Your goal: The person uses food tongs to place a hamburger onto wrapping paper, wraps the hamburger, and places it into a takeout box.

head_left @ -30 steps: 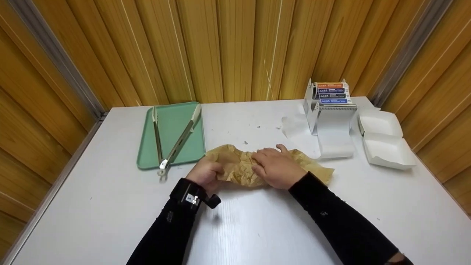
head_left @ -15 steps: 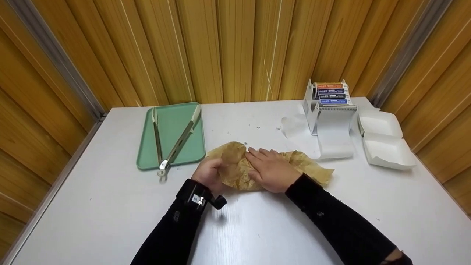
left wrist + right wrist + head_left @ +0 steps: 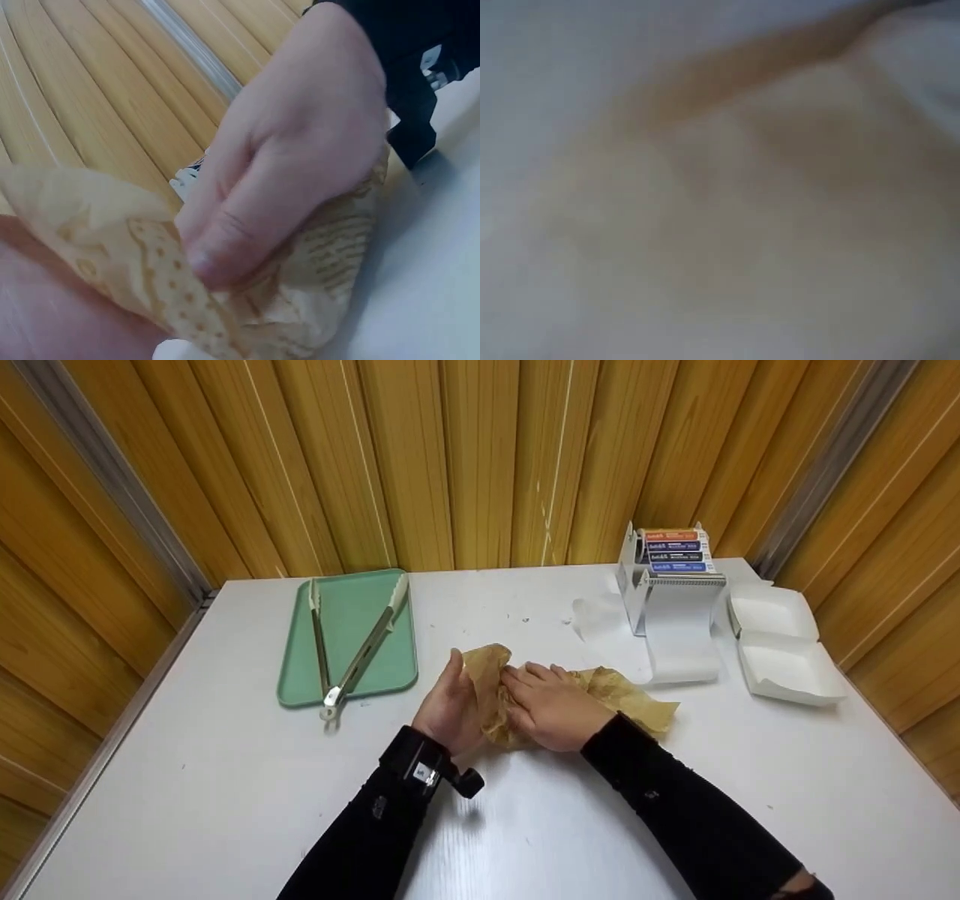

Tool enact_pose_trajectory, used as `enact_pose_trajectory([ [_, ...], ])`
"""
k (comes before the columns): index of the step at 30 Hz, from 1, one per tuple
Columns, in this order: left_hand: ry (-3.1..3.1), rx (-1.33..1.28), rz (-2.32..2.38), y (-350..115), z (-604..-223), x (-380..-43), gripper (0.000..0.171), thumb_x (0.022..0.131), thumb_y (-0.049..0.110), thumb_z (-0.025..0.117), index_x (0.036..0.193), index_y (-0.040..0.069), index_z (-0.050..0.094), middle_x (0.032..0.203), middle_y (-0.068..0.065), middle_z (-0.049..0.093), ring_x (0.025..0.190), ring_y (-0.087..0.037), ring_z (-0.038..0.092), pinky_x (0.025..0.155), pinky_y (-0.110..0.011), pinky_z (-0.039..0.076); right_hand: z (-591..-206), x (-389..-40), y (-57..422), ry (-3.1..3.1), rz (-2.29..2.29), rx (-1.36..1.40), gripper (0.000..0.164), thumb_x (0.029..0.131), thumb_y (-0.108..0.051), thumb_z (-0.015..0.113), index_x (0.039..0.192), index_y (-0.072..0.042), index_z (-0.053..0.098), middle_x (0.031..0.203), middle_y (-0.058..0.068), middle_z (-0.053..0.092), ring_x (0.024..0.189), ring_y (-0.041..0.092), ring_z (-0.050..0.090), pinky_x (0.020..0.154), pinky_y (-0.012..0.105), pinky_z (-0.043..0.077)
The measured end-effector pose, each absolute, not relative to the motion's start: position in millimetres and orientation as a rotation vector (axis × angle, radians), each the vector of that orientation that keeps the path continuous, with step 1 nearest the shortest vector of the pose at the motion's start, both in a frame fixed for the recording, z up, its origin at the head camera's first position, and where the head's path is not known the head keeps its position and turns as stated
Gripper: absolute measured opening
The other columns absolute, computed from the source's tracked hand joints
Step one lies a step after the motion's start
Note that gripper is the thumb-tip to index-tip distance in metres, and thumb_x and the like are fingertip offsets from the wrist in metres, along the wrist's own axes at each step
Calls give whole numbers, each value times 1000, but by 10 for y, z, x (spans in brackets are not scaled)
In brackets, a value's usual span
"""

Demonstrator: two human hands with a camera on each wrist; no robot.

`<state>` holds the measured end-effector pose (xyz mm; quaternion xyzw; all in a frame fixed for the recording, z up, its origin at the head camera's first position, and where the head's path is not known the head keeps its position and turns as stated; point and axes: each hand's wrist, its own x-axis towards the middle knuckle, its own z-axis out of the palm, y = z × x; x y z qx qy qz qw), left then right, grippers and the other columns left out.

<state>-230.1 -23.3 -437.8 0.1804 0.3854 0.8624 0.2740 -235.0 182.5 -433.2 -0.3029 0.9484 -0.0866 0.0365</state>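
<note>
A crumpled sheet of brown wrapping paper lies across the front middle of the table, its left end folded up. My left hand stands on edge against that end, thumb raised and palm turned to the paper. On the middle of the paper, my right hand presses down with extended fingers. The left wrist view has the right hand with its thumb pushed into a printed paper flap. Whatever lies inside the paper is hidden. In the right wrist view, the paper is a close blur.
A green tray with metal tongs on it stands at the back left. At the back right are a label dispenser with a hanging strip and an open white carton. A translucent scrap lies beside the dispenser.
My left hand has let go of the paper's left edge and moved right, opening its palm against it. That end now folds up toward the middle. My right hand has shifted slightly left.
</note>
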Motion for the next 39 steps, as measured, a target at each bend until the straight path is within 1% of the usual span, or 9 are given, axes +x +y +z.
enact_pose_trajectory([
  [4, 988, 514, 2319, -199, -4383, -2295, 83, 107, 64, 1, 170, 10, 11, 177, -11, 16, 165, -29, 7, 134, -44, 10, -4315, -2380, 1840, 2859, -340, -888, 65, 108, -36, 34, 166, -6, 29, 174, 12, 26, 162, 40, 20, 129, 65, 13],
  [6, 993, 485, 2333, -170, -4393, -2299, 73, 111, 52, 4, 170, 8, 12, 176, -13, 17, 163, -27, 16, 133, -41, 16, -4310, -2386, 1842, 2840, -375, -880, 67, 106, -31, 35, 165, -2, 27, 174, 16, 26, 162, 41, 18, 130, 64, 11],
  [10, 1313, 445, 2315, -117, -4431, -2318, 57, 110, 16, 27, 165, 3, 28, 163, -19, 42, 143, -22, 47, 119, -32, 40, -4309, -2398, 1846, 2827, -501, -875, 72, 101, -24, 41, 165, 2, 23, 170, 21, 33, 159, 40, 26, 131, 60, 15],
  [14, 1812, 495, 2101, -88, -4459, -2367, 65, 100, -2, 45, 164, 2, 33, 161, -17, 48, 145, -21, 49, 120, -32, 41, -4309, -2425, 1858, 2810, -696, -910, 71, 98, -19, 53, 162, -1, 28, 157, 22, 48, 150, 38, 42, 129, 53, 28],
  [19, 2026, 563, 1898, -69, -4458, -2370, 65, 106, 4, 46, 167, 6, 24, 173, -12, 27, 161, -24, 26, 132, -40, 22, -4283, -2436, 1911, 2752, -831, -883, 84, 92, -19, 68, 160, 0, 25, 155, 25, 43, 141, 36, 52, 124, 50, 37],
  [22, 2085, 579, 1833, -47, -4452, -2344, 63, 108, 7, 45, 168, 10, 24, 174, -10, 24, 160, -22, 26, 132, -41, 20, -4257, -2429, 1963, 2749, -860, -834, 84, 91, -23, 74, 160, 0, 31, 154, 24, 46, 136, 34, 56, 121, 50, 42],
  [27, 2171, 586, 1732, 8, -4429, -2291, 63, 110, 13, 46, 169, 15, 23, 175, -8, 22, 159, -22, 27, 131, -41, 22, -4246, -2412, 2051, 2791, -869, -791, 78, 87, -31, 85, 155, -13, 51, 150, 10, 60, 137, 29, 57, 123, 49, 39],
  [33, 2210, 568, 1670, 51, -4394, -2255, 65, 110, 16, 49, 169, 20, 21, 176, -8, 20, 160, -25, 25, 130, -44, 25, -4260, -2313, 2138, 2868, -760, -667, 67, 94, -35, 77, 155, -20, 54, 156, 13, 56, 145, 41, 50, 123, 61, 35],
  [39, 2323, 623, 1522, 37, -4390, -2251, 68, 110, 21, 51, 170, 23, 19, 177, -5, 15, 162, -21, 18, 132, -40, 18, -4286, -2300, 2099, 2809, -716, -856, 81, 93, -37, 80, 160, -8, 44, 158, 15, 51, 144, 30, 52, 123, 49, 41],
])
